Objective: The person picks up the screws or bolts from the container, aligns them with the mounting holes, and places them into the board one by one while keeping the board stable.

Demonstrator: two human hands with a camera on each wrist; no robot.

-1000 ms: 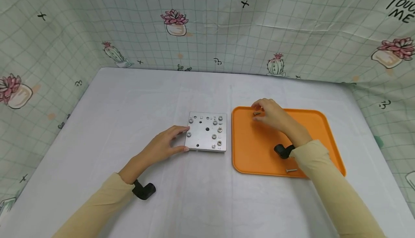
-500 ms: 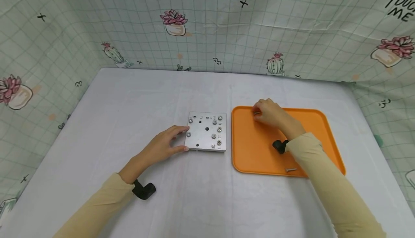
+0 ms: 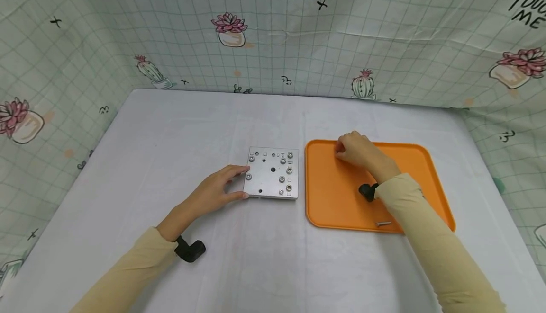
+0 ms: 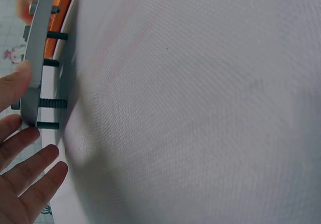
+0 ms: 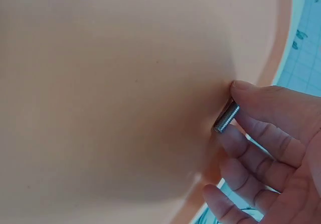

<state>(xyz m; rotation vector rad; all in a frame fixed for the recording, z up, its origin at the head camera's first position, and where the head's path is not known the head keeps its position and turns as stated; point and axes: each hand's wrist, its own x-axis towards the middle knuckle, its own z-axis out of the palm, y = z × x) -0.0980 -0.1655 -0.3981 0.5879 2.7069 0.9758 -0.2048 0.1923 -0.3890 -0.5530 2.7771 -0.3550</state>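
Note:
A silver metal plate (image 3: 268,180) with several socket-head bolts and holes lies at mid-table. My left hand (image 3: 215,190) rests its thumb and fingertips against the plate's left side. In the left wrist view, bolt shanks (image 4: 52,103) stick out beneath the plate, and the other fingers (image 4: 37,186) are spread apart. Over the far left part of the orange tray (image 3: 328,209), my right hand (image 3: 356,148) pinches a small screw (image 5: 226,117) between thumb and forefinger. Its threaded end shows in the right wrist view; the fingers hide the rest.
Another screw (image 3: 383,224) lies near the tray's front edge, beside the right sleeve (image 3: 426,228). White cloth covers the table (image 3: 192,123). A printed curtain (image 3: 281,33) hangs behind and at both sides.
My right hand's fingers have closed on the screw at the tray's far left, and the hand has shifted slightly right. The left hand and plate stay put.

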